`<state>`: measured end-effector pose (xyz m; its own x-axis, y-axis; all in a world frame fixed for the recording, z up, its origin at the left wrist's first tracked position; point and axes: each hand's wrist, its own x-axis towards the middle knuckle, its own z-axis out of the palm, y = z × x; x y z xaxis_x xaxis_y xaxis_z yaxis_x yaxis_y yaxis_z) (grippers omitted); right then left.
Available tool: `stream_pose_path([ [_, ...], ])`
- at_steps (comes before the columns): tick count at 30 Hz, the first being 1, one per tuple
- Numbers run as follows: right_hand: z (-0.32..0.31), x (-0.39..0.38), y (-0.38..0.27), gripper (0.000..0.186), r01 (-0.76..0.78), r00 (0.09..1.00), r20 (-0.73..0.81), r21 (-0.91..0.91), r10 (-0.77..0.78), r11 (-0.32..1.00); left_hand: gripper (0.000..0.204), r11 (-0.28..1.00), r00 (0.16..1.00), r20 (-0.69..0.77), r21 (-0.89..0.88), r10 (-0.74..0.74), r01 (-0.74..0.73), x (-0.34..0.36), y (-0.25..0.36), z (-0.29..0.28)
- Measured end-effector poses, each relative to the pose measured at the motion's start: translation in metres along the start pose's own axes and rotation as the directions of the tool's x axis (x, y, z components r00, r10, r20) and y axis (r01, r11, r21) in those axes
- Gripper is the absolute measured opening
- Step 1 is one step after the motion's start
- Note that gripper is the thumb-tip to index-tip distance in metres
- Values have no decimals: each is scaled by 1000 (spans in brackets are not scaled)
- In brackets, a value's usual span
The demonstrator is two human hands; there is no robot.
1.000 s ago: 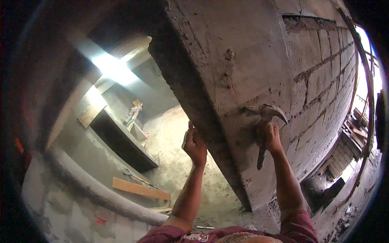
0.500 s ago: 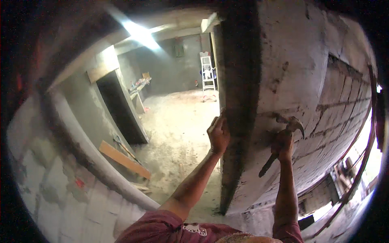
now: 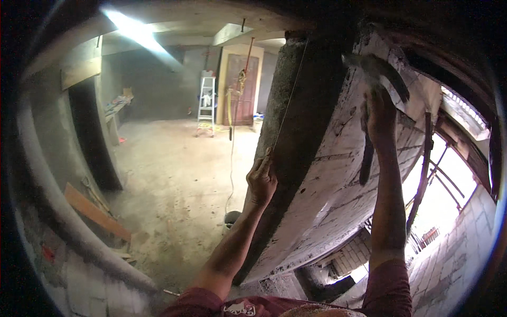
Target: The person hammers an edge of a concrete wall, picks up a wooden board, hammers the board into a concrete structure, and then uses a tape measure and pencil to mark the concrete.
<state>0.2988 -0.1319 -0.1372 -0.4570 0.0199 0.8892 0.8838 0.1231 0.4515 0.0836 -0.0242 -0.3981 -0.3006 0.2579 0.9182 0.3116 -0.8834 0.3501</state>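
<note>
In my right hand [image 3: 379, 119] is a claw hammer [image 3: 374, 66], raised beside the wall, its head uppermost and its dark handle hanging below my fist. My left hand [image 3: 262, 184] is closed against the edge of a dark concrete column [image 3: 303, 111]. A thin pale string [image 3: 292, 95] runs from its fingertips up the column face to near the top. Whether a small nail is also between those fingers I cannot make out.
Right of the column is a rough block wall [image 3: 330, 174]. Beyond the opening stand a stepladder [image 3: 206, 103], a wooden door [image 3: 246, 92] and a bucket [image 3: 231, 217]. A plank [image 3: 97, 214] leans at the left, near a curved ledge [image 3: 68, 240].
My right hand has lifted the hammer higher. My view has swung right, bringing the door, bucket and string into sight. My left hand stays at the column edge.
</note>
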Motion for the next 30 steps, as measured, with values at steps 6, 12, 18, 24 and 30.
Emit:
stream_pose_path([
  [6,10,77,-51,34,-232,966,136,96,218,968,44,999,1000,24,51,-13,11,4,-1,-11],
  [12,28,86,-30,31,86,996,15,-17,-86,996,48,999,997,65,1,-36,36,1,-6,-4],
  [18,35,83,-28,32,20,997,71,-18,-18,1000,54,1000,996,90,13,11,-12,0,-13,-5],
  [24,17,72,-18,28,194,979,126,-300,-163,934,56,1000,996,82,-4,-28,28,-2,-5,-8],
  [30,-19,-13,-28,28,84,991,133,-428,-29,900,48,994,995,64,-70,-75,79,-20,-19,-14],
])
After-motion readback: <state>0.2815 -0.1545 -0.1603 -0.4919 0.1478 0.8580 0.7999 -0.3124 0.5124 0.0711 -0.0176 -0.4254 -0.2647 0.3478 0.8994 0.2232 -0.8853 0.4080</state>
